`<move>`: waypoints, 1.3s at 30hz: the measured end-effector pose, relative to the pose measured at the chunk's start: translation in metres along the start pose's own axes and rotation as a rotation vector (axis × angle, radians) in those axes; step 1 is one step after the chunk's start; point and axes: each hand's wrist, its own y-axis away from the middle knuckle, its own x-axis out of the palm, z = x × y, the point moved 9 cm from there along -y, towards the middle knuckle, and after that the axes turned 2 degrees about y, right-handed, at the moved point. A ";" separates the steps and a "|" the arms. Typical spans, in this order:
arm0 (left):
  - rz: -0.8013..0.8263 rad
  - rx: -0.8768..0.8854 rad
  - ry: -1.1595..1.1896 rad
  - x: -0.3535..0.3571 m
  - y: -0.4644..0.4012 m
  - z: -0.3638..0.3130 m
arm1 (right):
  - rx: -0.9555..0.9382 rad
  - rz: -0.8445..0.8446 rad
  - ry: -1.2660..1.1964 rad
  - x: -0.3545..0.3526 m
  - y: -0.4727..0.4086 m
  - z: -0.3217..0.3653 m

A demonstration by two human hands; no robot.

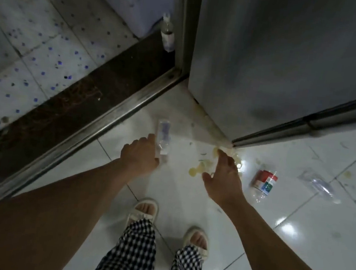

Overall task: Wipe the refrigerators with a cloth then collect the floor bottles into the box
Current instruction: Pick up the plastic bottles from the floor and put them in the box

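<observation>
Dim, soft focus, glare on floor tiles [289,229]

The floor [188,196] under me is glossy white tile with dark grout lines. I take the refrigerator [277,68] corner as my mark. Just in front of that corner lies a yellowish spill [197,169] — blotchy, in several patches. Left of the corner a clear bottle [162,137] lies on its side. Right of the corner, a red-labelled bottle [263,182] lies tilted, and farther right a crumpled clear bottle [320,185]. Behind the refrigerator's left edge, past the metal threshold [99,131], another bottle [167,33] stands — on speckled tile [29,44].
</observation>
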 end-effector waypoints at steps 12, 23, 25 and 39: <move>-0.137 -0.109 0.127 0.158 -0.175 0.045 | 0.041 -0.067 -0.076 0.174 -0.137 -0.075; -0.313 -0.220 0.295 0.203 -0.248 0.050 | -0.003 -0.190 -0.113 0.216 -0.173 -0.115; -0.320 -0.208 0.285 0.202 -0.244 0.046 | 0.001 -0.197 -0.128 0.216 -0.168 -0.120; -0.171 0.332 -0.002 0.243 -0.138 -0.150 | 0.475 -0.389 -0.250 0.160 -0.047 -0.301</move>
